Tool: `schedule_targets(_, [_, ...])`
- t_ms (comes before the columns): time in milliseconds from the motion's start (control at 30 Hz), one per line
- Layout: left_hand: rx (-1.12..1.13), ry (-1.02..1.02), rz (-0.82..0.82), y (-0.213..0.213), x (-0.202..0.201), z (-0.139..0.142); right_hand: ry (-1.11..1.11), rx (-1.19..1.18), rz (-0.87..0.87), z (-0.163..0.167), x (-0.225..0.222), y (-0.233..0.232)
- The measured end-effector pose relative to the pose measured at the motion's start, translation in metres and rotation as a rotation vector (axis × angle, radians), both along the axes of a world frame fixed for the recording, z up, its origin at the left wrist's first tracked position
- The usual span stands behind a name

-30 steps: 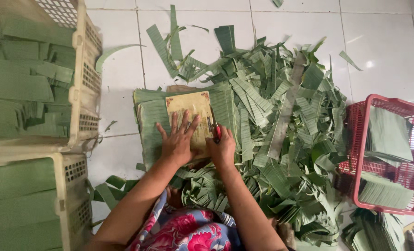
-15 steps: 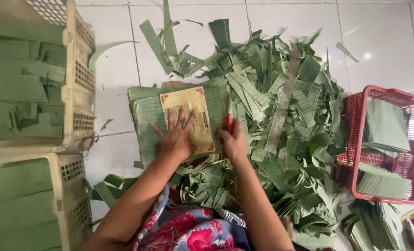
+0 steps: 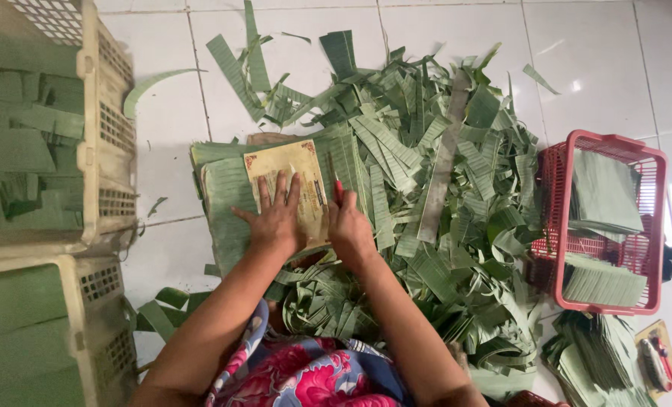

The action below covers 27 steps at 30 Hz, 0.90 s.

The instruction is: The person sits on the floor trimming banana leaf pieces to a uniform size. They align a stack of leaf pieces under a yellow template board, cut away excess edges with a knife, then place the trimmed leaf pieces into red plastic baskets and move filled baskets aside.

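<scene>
- A tan rectangular card template [image 3: 287, 188] lies on a stack of green leaf sheets [image 3: 227, 203], left of centre in the frame, on the white tiled floor [image 3: 170, 113].
- The left hand [image 3: 276, 222] presses flat on the template, fingers spread apart; if that pressure slackens, the card could slide and the cut edge would run crooked.
- The right hand [image 3: 349, 230] is curled shut around a red-handled blade [image 3: 337, 188] at the card's right edge; I judge a slip there could nick the nearby left fingertips or tear the leaves.
- The blade itself is mostly hidden by the hand, so what kind of tool it is stays uncertain.
- The heap of leaf offcuts [image 3: 441, 188] crowds the stack from the right and could snag the stroke.
- The beige crates [image 3: 95, 151] at left are cut off by the frame; the red basket [image 3: 638, 226] at right holds trimmed sheets.
</scene>
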State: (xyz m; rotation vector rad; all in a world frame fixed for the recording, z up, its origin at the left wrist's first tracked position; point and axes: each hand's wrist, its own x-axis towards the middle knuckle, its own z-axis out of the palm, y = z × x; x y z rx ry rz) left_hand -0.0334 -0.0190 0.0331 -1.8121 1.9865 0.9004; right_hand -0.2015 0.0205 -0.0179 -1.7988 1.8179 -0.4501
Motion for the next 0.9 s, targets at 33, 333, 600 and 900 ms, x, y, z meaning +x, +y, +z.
schedule_targets(33, [0.011,0.004,0.006,0.0,0.0,0.001,-0.039,0.102,-0.091,-0.003,0.007,-0.007])
schedule_targets(333, [0.032,0.035,0.028,-0.003,0.004,-0.002,-0.022,0.212,-0.236,0.003,0.036,-0.042])
schedule_targets(600, [-0.005,0.076,0.064,-0.003,0.008,-0.016,-0.029,0.194,-0.227,0.011,0.034,-0.035])
schedule_targets(900, [-0.031,0.116,0.058,-0.002,0.008,-0.025,-0.052,0.214,-0.222,0.016,0.034,-0.038])
